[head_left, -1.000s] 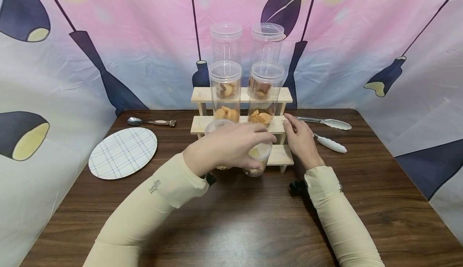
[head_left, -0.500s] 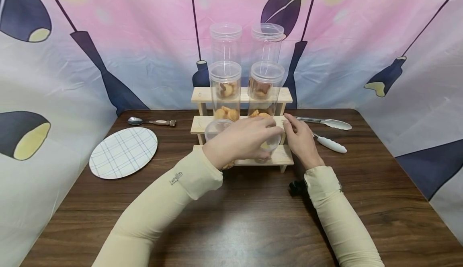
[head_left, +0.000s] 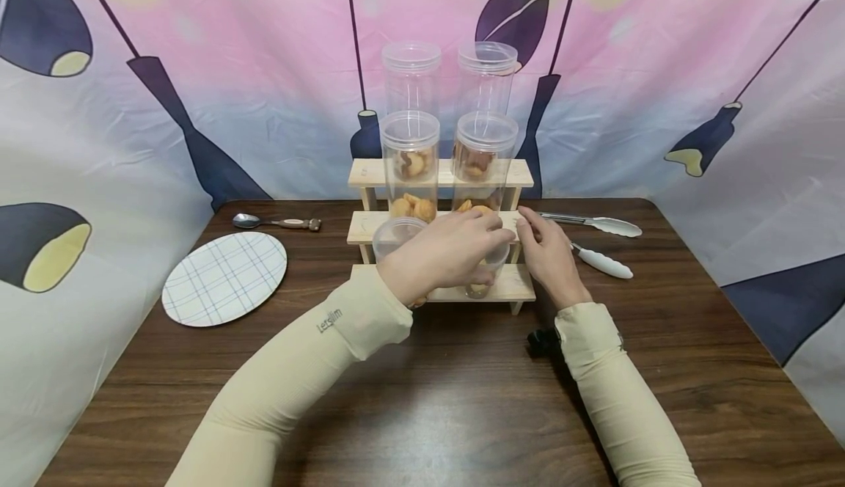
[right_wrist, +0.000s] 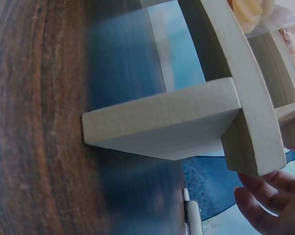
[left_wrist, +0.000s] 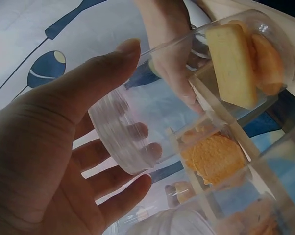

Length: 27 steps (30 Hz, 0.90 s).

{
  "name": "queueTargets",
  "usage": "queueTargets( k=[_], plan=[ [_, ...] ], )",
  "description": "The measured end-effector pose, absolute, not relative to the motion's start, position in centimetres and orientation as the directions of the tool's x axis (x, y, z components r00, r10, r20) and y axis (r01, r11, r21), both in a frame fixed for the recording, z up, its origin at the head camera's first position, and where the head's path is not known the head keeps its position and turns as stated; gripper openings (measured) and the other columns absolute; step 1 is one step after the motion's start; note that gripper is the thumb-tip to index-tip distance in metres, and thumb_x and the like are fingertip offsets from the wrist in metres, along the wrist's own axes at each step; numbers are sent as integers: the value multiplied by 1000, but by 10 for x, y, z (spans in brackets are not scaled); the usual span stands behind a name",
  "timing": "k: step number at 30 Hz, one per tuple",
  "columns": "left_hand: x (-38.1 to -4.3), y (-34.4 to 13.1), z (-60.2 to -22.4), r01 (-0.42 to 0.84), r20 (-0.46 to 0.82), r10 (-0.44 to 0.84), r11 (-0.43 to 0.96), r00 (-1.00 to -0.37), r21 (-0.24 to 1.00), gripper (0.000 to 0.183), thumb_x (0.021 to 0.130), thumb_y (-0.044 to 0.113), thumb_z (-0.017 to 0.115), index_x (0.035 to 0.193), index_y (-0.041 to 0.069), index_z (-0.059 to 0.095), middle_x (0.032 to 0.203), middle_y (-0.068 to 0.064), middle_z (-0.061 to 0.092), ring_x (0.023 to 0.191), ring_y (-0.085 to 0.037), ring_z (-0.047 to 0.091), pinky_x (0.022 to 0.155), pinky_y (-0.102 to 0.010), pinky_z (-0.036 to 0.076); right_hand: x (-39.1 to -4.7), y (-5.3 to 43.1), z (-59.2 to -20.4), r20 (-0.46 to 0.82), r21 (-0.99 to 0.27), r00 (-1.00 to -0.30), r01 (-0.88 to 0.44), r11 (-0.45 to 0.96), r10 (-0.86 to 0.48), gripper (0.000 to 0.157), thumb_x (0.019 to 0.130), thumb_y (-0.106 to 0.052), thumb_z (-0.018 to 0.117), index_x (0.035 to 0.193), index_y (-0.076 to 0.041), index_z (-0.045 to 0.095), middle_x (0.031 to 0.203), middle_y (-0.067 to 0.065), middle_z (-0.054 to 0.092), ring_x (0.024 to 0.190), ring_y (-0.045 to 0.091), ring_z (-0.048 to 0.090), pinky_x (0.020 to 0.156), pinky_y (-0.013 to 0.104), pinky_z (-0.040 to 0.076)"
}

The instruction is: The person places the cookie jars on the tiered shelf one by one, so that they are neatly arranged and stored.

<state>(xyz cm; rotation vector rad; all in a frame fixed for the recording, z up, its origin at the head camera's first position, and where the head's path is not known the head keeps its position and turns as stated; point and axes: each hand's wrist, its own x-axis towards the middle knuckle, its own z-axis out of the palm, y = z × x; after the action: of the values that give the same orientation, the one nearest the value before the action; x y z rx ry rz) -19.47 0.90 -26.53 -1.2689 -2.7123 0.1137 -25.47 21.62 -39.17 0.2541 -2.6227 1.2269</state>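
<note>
My left hand (head_left: 449, 249) holds a clear lidded jar (head_left: 477, 291) near its lid, at the right of the three-tier wooden rack's (head_left: 361, 229) lowest shelf. In the left wrist view the thumb (left_wrist: 106, 68) lies on one side of this jar and fingertips show through the plastic. A yellow rectangular biscuit (left_wrist: 231, 66) and orange pieces lie in its bottom. Beside it on the left stands another jar (head_left: 394, 232), partly behind the hand. My right hand (head_left: 550, 260) rests its fingertips against the right end of the rack's middle shelf, also seen in the right wrist view.
Two jars of cookies (head_left: 412, 171) (head_left: 485, 171) stand on the middle shelf, two more (head_left: 412, 80) (head_left: 488, 80) on top. Left lie a checked oval plate (head_left: 224, 279) and a spoon (head_left: 246, 221); right, white-tipped tongs (head_left: 606, 263). Patterned cloth (head_left: 277, 105) hangs behind the table.
The left hand has carried the jar rightward and away from me, from in front of the rack onto its lowest shelf. The right hand has stayed at the rack's end.
</note>
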Motion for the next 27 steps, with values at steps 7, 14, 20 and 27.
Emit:
queueTargets(
  k=[7, 14, 20, 27],
  plan=[
    [-193, 10, -267, 720, 109, 756, 650, -645, -242, 64, 88, 47, 73, 142, 18, 55, 137, 0, 57, 127, -24, 50, 107, -40, 42, -255, 216, -391, 281, -725, -959, -244, 643, -47, 56, 105, -52, 36, 152, -23, 44, 127, 16, 56, 111, 34, 55, 91, 54, 46],
    [-194, 11, -271, 717, 161, 766, 640, -622, -277, 60, 88, 44, 74, 138, 16, 58, 133, 4, 60, 122, -22, 51, 105, -38, 42, -255, 216, -392, 288, -721, -957, -247, 647, -45, 57, 105, -53, 36, 152, -23, 45, 125, 16, 58, 110, 33, 54, 90, 53, 45],
    [-195, 10, -273, 715, 175, 759, 650, -627, -259, 59, 89, 43, 74, 139, 16, 58, 136, 4, 59, 123, -23, 51, 105, -39, 42, -255, 215, -392, 295, -715, -954, -254, 651, -48, 56, 105, -51, 37, 151, -22, 46, 129, 17, 57, 114, 34, 55, 94, 54, 45],
    [-195, 9, -276, 718, 189, 760, 650, -622, -248, 59, 89, 42, 74, 139, 15, 57, 136, 2, 59, 123, -25, 51, 105, -40, 43, -254, 216, -391, 297, -720, -954, -258, 645, -50, 55, 105, -51, 37, 151, -21, 46, 131, 18, 57, 116, 34, 54, 95, 54, 45]
  ],
)
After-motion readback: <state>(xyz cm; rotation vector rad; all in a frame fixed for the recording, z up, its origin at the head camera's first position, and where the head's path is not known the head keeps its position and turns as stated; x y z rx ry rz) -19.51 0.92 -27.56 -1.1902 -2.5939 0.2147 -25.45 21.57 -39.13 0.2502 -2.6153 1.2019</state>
